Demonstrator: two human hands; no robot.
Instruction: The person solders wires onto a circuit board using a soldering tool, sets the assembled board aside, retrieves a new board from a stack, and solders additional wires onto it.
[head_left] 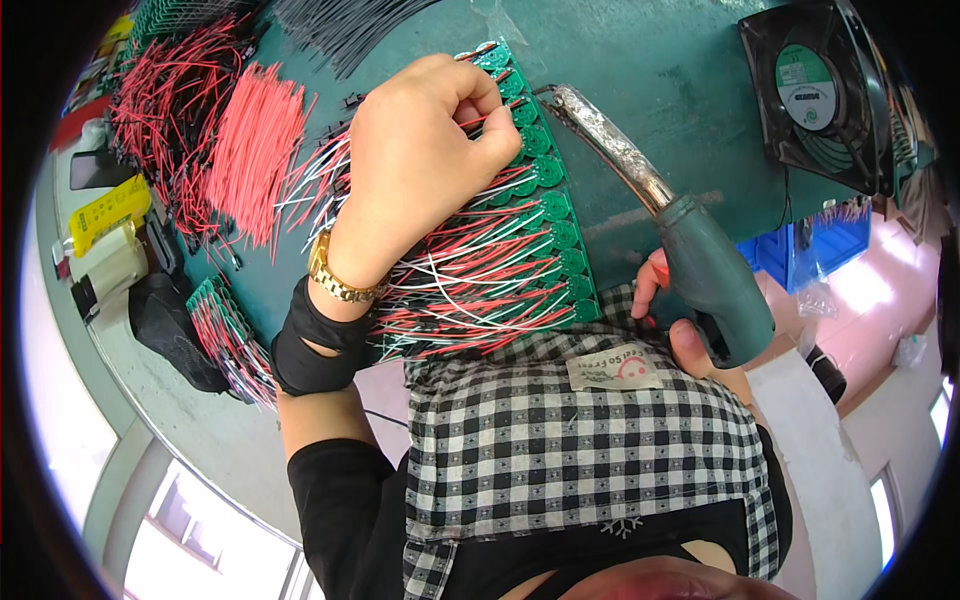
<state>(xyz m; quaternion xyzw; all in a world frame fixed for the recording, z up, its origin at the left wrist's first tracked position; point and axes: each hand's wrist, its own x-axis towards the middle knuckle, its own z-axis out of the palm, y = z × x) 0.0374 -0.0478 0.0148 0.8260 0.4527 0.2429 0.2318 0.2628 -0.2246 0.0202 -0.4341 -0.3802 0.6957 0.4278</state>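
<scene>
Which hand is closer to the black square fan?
Right. The right hand grips the grey-handled soldering iron just below the black square fan; the left hand rests farther away, on the green round circuit boards.

Green circuit boards (548, 170), red-white wires (470, 265), black-white checked apron (560, 440), gold watch (335, 275)

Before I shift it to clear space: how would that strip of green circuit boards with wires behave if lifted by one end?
The strip of green boards would probably sag or snap apart, since it looks like small round boards joined by thin necks. The red and white wires would likely droop and snag; they lie loose and crossed. The left hand pins them.
</scene>
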